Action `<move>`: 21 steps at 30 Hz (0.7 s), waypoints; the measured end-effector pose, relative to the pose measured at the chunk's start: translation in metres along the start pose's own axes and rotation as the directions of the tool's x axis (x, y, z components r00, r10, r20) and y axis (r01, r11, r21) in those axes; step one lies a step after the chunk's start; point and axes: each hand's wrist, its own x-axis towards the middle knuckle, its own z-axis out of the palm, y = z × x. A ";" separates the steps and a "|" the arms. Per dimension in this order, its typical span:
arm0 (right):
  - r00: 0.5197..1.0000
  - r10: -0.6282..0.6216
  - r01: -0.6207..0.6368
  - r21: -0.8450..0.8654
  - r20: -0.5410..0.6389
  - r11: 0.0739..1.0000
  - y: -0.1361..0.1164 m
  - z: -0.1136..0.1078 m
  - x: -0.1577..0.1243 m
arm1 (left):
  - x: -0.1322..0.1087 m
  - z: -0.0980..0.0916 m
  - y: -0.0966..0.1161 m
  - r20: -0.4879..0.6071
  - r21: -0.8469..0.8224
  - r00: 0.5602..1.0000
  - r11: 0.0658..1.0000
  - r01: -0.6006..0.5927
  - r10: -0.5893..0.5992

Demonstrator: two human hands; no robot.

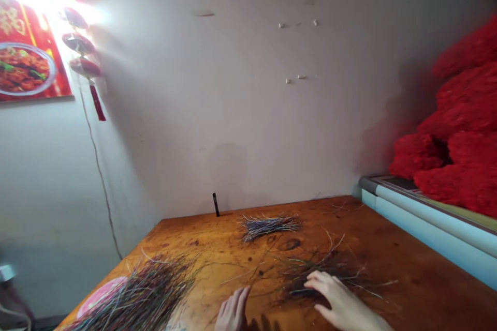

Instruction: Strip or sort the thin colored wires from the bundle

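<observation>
Thin coloured wires lie on an orange-brown wooden table [388, 279] in three groups. My right hand [337, 300] rests with its fingers on a loose, dark tangle of wires [314, 274], and nothing shows gripped. To its left, my left hand [233, 311] is at the near edge of the picture, fingers apart and empty, touching only stray strands. A large spray of wires [140, 289] covers the near left of the table. Farther back lies a neat bluish bundle of wires [269, 226], out of reach of both hands' current spots.
A black marker-like stick [216, 205] stands upright near the table's back edge. A pale blue chest freezer [427, 217] lines the right side, heaped with red fluffy material [454, 129]. The table meets a grey wall [233, 114] behind. A pink round item [99, 295] lies under the spray.
</observation>
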 end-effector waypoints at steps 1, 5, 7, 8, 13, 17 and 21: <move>1.000 -0.003 0.002 -0.021 -0.019 1.000 -0.003 0.006 -0.006 | 0.003 -0.001 0.010 0.051 0.031 0.997 0.998 -0.053 0.051; 0.998 0.052 -0.058 -0.176 -0.039 0.983 -0.008 0.029 -0.009 | 0.015 0.000 0.057 0.231 0.049 0.969 0.994 -0.097 0.083; 0.998 0.036 -0.047 -0.227 -0.052 0.973 -0.007 0.037 -0.006 | 0.020 0.002 0.078 0.280 0.060 0.959 0.997 -0.057 0.038; 0.997 0.012 -0.029 -0.243 -0.072 0.970 -0.007 0.041 -0.005 | 0.022 0.004 0.087 0.283 0.083 0.959 0.996 -0.017 -0.008; 0.990 -0.056 0.026 -0.221 -0.132 0.975 -0.003 0.045 -0.005 | 0.029 0.014 0.113 0.334 0.089 0.942 0.996 -0.002 -0.028; 0.987 -0.078 0.044 -0.239 -0.138 0.970 -0.004 0.041 -0.004 | 0.027 0.020 0.120 0.311 0.065 0.946 0.995 0.075 -0.092; 0.980 -0.111 0.068 -0.247 -0.167 0.967 -0.008 0.036 -0.004 | 0.025 0.017 0.120 0.255 -0.071 0.942 0.967 0.243 -0.218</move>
